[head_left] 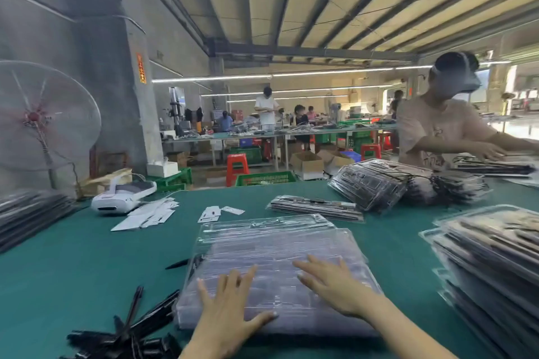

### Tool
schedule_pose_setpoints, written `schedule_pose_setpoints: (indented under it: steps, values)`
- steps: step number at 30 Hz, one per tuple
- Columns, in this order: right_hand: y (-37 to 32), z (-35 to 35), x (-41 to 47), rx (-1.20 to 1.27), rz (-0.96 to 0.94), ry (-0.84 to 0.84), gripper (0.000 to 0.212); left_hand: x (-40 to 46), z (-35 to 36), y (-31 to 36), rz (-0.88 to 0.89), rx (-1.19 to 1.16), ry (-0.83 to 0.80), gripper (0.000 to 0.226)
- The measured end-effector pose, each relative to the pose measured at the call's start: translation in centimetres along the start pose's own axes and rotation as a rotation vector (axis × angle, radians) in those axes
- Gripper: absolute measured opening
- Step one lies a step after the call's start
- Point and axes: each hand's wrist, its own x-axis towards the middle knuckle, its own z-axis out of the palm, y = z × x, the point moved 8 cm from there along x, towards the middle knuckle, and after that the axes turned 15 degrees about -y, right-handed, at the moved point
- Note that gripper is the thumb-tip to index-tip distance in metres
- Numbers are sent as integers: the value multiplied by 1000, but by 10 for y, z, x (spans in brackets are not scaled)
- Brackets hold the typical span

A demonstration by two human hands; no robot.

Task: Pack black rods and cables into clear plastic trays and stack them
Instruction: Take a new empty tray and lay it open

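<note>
A thick stack of clear plastic trays (271, 245) lies on the green table (73, 265) right in front of me. My left hand (230, 306) lies flat on its near left part, fingers spread and straight. My right hand (332, 285) rests flat on the near right part, fingers pointing left. Loose black rods (137, 326) lie in a pile at the near left, beside the stack. Packed trays with black parts are stacked at the right (490, 265) and far right (390, 183). A thin packed tray (318, 208) lies behind the clear stack.
A white handheld device (122, 198) and white paper cards (148, 214) lie at the far left. Dark stacked parts (26, 213) sit at the left edge. A person (437, 125) works across the table at the right. A standing fan (40, 116) is to the left.
</note>
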Motion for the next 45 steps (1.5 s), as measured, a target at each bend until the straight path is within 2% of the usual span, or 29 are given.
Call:
schedule_pose_setpoints:
  steps: [2, 6, 9, 10, 11, 16, 18, 20, 22, 23, 24, 25, 27, 31, 35, 39, 41, 43, 45]
  values:
    - [1, -5, -17, -72, 17, 130, 47, -4, -6, -7, -21, -17, 43, 90]
    - [1, 5, -53, -269, 61, 278, 45, -19, -10, -9, 75, -83, 75, 45]
    - [-9, 4, -80, -329, -29, 548, 31, -32, -15, -3, 147, -36, 113, 32]
    - [-11, 5, -87, -365, -28, 621, 28, -37, -17, 0, 171, -7, 138, 30]
    - [-10, 7, -90, -385, 1, 622, 29, -40, -20, 5, 199, 9, 163, 31]
    - [-3, 29, -95, -397, 113, 509, 46, -58, -9, 9, 217, 47, 53, 56]
    - [-2, 36, -102, -423, 157, 483, 48, -73, -8, -3, 197, 71, 63, 61]
    - [-3, 37, -107, -446, 177, 492, 49, -92, -13, -28, 123, 54, 137, 57]
    - [-11, 37, -118, -446, 158, 558, 52, -115, -23, -64, -37, 50, 236, 45]
    - [-14, 38, -120, -409, 152, 543, 71, -128, -26, -82, -146, 99, 254, 37]
    - [-19, 43, -118, -369, 105, 527, 94, -139, -25, -99, -257, 173, 221, 31]
    - [-26, 47, -119, -338, 77, 511, 107, -150, -20, -113, -346, 242, 153, 28]
    - [-44, 56, -122, -344, 10, 523, 111, -170, -2, -134, -438, 293, 19, 27]
    - [-68, 75, -119, -331, -110, 512, 104, -199, 25, -146, -496, 271, -9, 36]
    - [-82, 82, -123, -357, -147, 458, 79, -205, 25, -149, -524, 363, -16, 37]
    - [-87, 83, -142, -322, -147, 445, 62, -201, 22, -143, -553, 339, -136, 33]
    - [-87, 83, -150, -300, -127, 397, 53, -200, 12, -141, -517, 198, -118, 32]
    - [-88, 84, -157, -207, -163, 328, 40, -198, -7, -144, -461, -44, -58, 41]
    - [-91, 83, -166, 98, -248, 275, 31, -200, -29, -143, -370, -367, 0, 39]
